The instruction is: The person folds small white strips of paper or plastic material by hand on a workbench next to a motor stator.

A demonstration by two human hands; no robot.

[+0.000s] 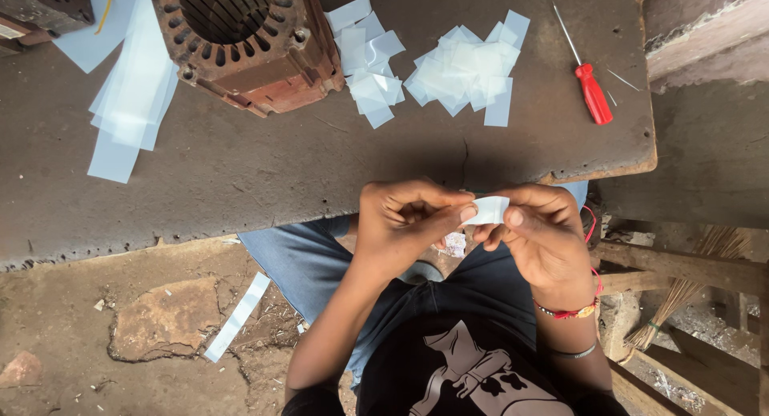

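Both my hands meet just below the front edge of the worn wooden table (240,176). My left hand (404,224) and my right hand (541,232) pinch a small white slip of thin sheet (487,210) between thumbs and fingers, bending it. On the table beyond lie two heaps of similar cut slips (469,68), (370,60). A rusty slotted motor stator housing (240,40) stands at the back left of the table.
A red-handled screwdriver (591,84) lies at the table's right. Long pale sheet strips (132,88) are stacked at the left. One strip (238,316) lies on the dirt floor beside a flat stone (164,320). Wooden bars and a broom (689,284) are at my right.
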